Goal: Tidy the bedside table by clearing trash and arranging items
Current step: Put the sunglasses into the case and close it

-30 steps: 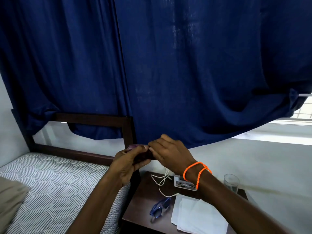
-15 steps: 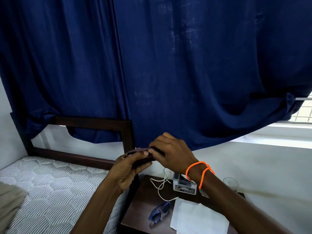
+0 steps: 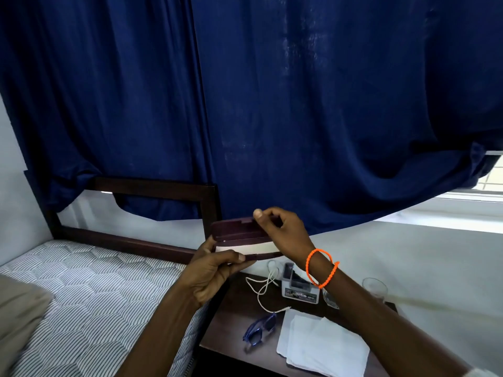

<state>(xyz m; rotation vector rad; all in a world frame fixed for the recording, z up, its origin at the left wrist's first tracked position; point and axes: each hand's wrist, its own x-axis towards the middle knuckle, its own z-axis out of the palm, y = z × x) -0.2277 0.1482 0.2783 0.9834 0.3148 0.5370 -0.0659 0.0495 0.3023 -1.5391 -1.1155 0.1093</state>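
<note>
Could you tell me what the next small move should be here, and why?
Probably lower the right hand to pick up the sunglasses. The case is open, its lid pinched by that hand and its base held by the left hand, and the sunglasses lie loose on the table, so they likely go inside.

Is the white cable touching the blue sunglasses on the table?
Apart. The head view shows bare dark table between the cable's plug end and the sunglasses.
</note>
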